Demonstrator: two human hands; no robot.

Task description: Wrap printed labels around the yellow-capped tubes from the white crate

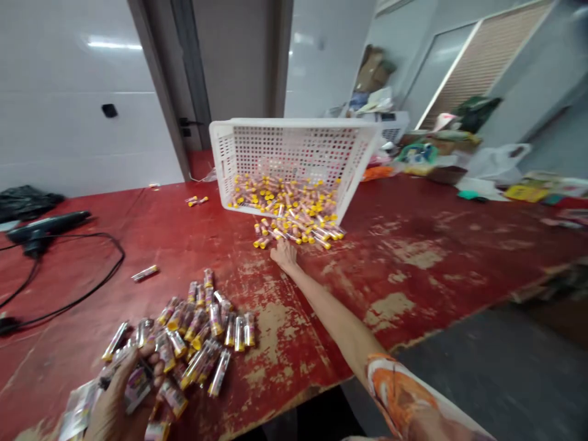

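Observation:
At the lower left, my left hand (117,392) is closed around a clear plastic sleeve (138,387) with purple print. Flat clear pieces (78,409) lie by its wrist. Beside its fingers spreads a pile of small wrapped tubes (197,327) with yellow ends. My right hand (285,254) reaches far forward, its fingers curled at the near edge of more yellow-ended tubes (303,223). These spill from a white perforated basket (298,124) tipped on its side, its opening towards me. What the right fingertips hold, if anything, is too small to make out.
A black heat gun (46,229) with a looping cable (117,257) lies on the worn red table (441,214) at the left. One loose tube (145,273) is near it. A black bag (27,202) sits behind; bags and clutter (496,162) stand at the back right.

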